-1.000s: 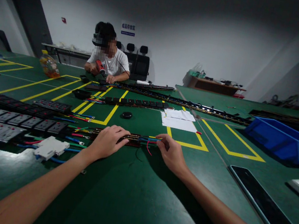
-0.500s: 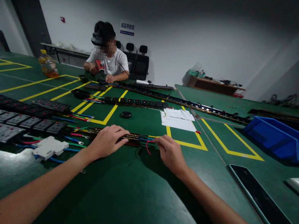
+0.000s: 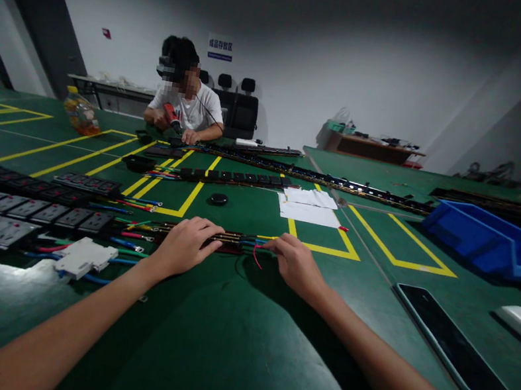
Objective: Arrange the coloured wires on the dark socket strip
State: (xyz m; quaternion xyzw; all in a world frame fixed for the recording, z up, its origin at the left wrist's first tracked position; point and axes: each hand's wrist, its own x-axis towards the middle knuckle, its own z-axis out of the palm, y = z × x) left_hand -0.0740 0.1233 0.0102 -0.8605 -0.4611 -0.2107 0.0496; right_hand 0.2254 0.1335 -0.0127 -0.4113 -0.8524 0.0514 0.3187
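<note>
Under my left hand (image 3: 188, 241) lies a dark socket strip (image 3: 232, 241) with brass-coloured bars along it, and my fingers and thumb are closed over it. At the strip's right end several thin wires come out. My right hand (image 3: 297, 265) pinches these at the fingertips. One red wire (image 3: 258, 256) curls down beside the fingertips. The fingers cover the wire ends, so which wires they grip is partly hidden. Left of my left hand, thick coloured leads with ring terminals (image 3: 136, 247) reach out from finished-looking socket strips (image 3: 23, 210) and a white circuit breaker (image 3: 87, 257).
Across the green table (image 3: 230, 364) a person (image 3: 189, 102) holds a red power drill (image 3: 171, 116) at a long strip. White papers (image 3: 311, 210) and a small black case (image 3: 218, 199) lie ahead. To the right are a blue bin (image 3: 488, 245) and a phone (image 3: 454, 340).
The view has shifted very slightly. Both hands keep almost the same pose on the strip and its wires.
</note>
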